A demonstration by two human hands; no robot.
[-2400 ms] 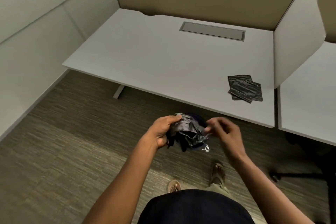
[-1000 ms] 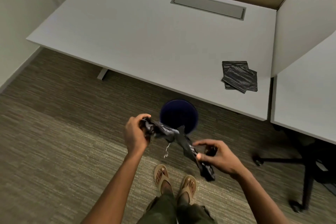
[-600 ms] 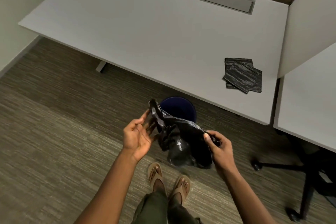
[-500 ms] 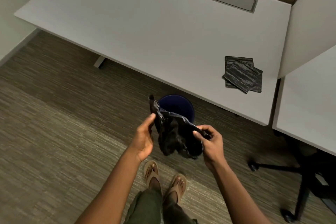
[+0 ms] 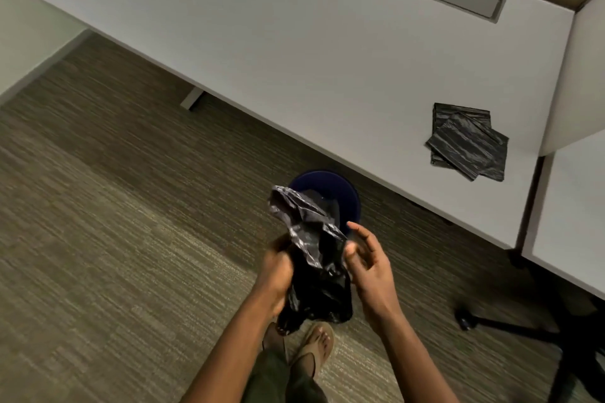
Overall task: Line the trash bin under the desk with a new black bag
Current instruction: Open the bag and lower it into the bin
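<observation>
White desk point(image 5: 294, 42) over striped carpet point(image 5: 98, 239); perhaps a chair base point(image 5: 510, 325) at right.

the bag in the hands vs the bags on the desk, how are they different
The held bag is crumpled and partly opened out; the folded bags are flat, creased rectangles. The held bag hangs between the left hand and right hand above the carpet, near the bin; the folded bags lie stacked on the desk. Both are black, glossy plastic.

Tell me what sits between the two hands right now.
In the head view, the crumpled black bag hangs between the left hand and right hand, in front of the blue bin.
</observation>
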